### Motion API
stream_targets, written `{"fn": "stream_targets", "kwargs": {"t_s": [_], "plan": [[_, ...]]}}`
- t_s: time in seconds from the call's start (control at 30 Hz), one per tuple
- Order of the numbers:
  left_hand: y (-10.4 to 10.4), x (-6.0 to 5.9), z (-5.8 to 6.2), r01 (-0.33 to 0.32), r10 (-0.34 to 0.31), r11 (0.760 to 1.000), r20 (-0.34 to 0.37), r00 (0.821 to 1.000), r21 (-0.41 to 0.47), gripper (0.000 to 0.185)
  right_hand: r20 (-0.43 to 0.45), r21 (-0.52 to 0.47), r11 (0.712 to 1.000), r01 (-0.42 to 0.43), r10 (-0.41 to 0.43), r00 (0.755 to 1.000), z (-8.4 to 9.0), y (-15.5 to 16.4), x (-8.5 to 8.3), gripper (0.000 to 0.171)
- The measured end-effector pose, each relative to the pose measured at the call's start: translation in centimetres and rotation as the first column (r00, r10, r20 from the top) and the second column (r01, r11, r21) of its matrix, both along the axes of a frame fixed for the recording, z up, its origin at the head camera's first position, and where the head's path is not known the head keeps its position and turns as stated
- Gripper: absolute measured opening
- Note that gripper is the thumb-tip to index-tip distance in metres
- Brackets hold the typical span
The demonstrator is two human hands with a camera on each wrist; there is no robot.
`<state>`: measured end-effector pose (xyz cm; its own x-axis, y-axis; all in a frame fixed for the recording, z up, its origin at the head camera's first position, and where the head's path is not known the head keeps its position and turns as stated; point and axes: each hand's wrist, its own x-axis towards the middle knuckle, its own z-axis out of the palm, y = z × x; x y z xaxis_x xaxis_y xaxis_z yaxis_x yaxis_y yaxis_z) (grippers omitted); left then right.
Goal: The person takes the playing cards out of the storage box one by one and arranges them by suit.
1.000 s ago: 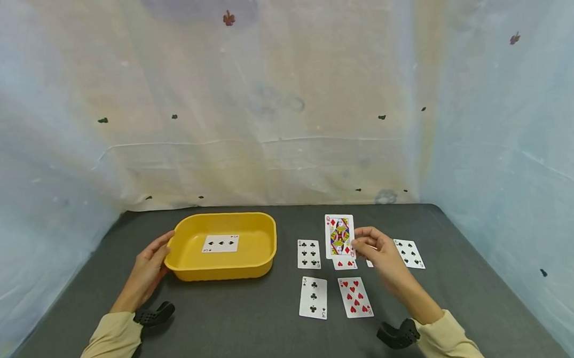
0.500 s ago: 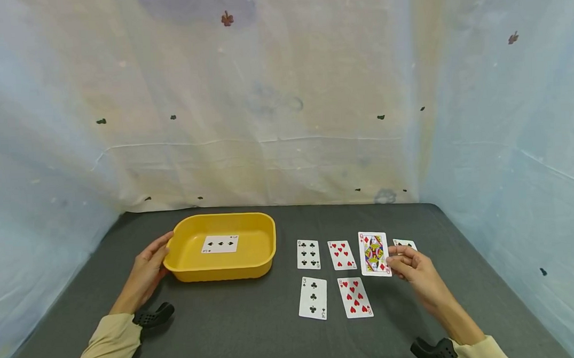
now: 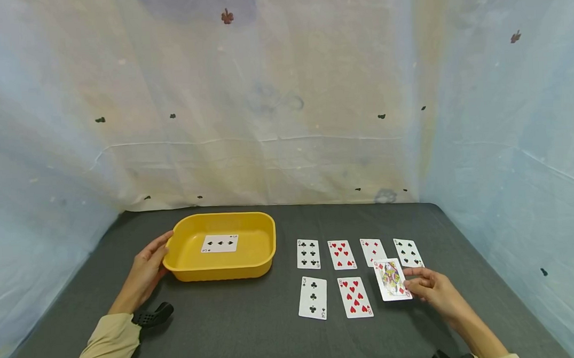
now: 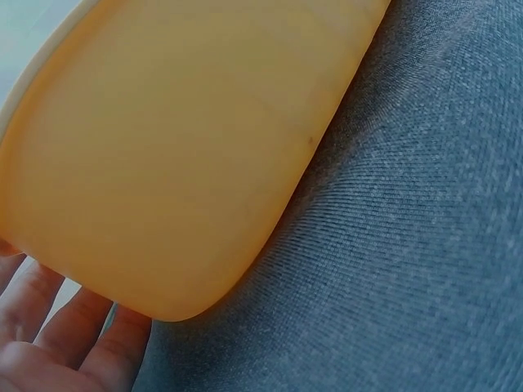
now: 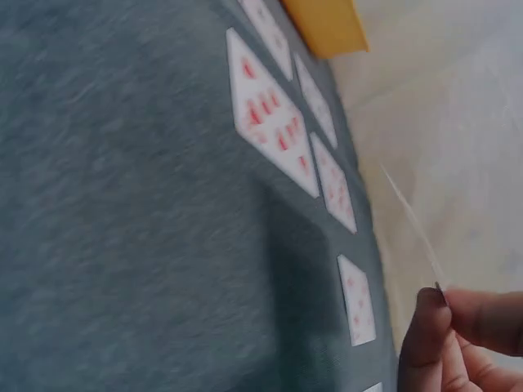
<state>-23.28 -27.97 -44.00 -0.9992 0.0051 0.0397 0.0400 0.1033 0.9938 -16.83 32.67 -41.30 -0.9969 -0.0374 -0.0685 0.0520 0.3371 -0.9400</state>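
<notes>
My right hand (image 3: 433,293) pinches a queen of diamonds playing card (image 3: 389,278) by its right edge, between thumb and fingers. In the right wrist view that card (image 5: 413,220) appears almost edge-on, above the table, with its shadow below. It overlaps the lower part of a diamonds card (image 3: 371,248) in the head view. My left hand (image 3: 144,270) holds the left end of a yellow plastic tray (image 3: 221,272); the left wrist view has its fingers (image 4: 73,327) against the tray's end wall. Inside the tray lies a three of spades (image 3: 220,243), face up.
To the right of the tray, a back row holds a six of clubs (image 3: 308,254), a seven of hearts (image 3: 341,255) and a spades card (image 3: 408,254). A three of clubs (image 3: 313,298) and an eight of hearts (image 3: 355,298) lie in front. Pale curtains (image 3: 264,94) surround the dark grey table (image 3: 255,330).
My right hand has carried the queen of diamonds rightward and then toward me, uncovering the seven of hearts, the spades card and most of the diamonds card. My left hand stays at the tray.
</notes>
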Motion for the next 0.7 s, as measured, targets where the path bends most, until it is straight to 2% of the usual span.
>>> {"fn": "stream_targets", "kwargs": {"t_s": [0.1, 0.23, 0.7], "plan": [[0.1, 0.0, 0.1, -0.001, 0.001, 1.000, 0.002, 1.000, -0.005, 0.060, 0.002, 0.026, 0.998, -0.066, 0.066, 0.998, -0.5, 0.4, 0.3, 0.041], [0.2, 0.0, 0.1, -0.008, 0.008, 1.000, 0.008, 1.000, -0.008, 0.060, 0.004, 0.047, 0.993, -0.107, 0.107, 0.994, -1.1, 0.6, 0.5, 0.042], [0.1, -0.3, -0.1, -0.025, 0.025, 1.000, 0.037, 0.999, 0.017, 0.059, -0.011, 0.184, 0.981, -0.060, 0.063, 0.998, -2.1, 0.6, 0.5, 0.035]]}}
